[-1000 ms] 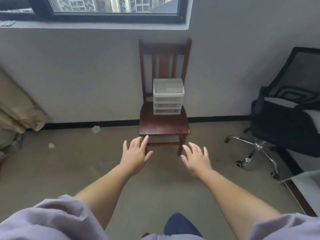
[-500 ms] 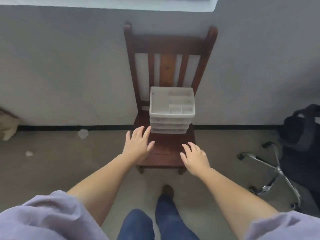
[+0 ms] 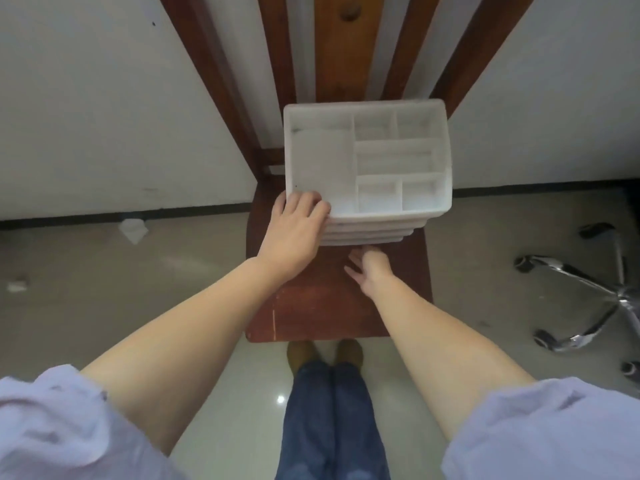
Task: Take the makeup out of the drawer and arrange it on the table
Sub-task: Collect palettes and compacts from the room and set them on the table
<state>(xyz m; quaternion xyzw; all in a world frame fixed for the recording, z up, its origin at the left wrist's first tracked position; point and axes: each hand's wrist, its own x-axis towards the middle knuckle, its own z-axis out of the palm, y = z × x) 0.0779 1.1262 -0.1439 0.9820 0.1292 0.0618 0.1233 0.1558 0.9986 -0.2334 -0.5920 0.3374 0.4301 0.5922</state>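
A white plastic drawer organizer (image 3: 322, 161) stands on the seat of a brown wooden chair (image 3: 322, 306), against its backrest. Its top tray has several compartments with nothing in them; stacked drawer fronts (image 3: 367, 233) show below the rim, all pushed in. No makeup is visible. My left hand (image 3: 294, 230) lies over the organizer's front-left corner, fingers bent over the rim. My right hand (image 3: 369, 268) hovers low over the seat, its fingertips at the front of the lowest drawer and the thumb spread to the left.
The chair stands against a white wall with a dark skirting. A chrome swivel-chair base (image 3: 588, 289) with castors is at the right. Crumpled paper scraps (image 3: 133, 230) lie on the floor at the left. My shoes (image 3: 325, 353) are just in front of the seat.
I have stepped up to the chair and now look straight down on it. My left hand went onto the organizer's corner and my right hand reached to the lowest drawer front.
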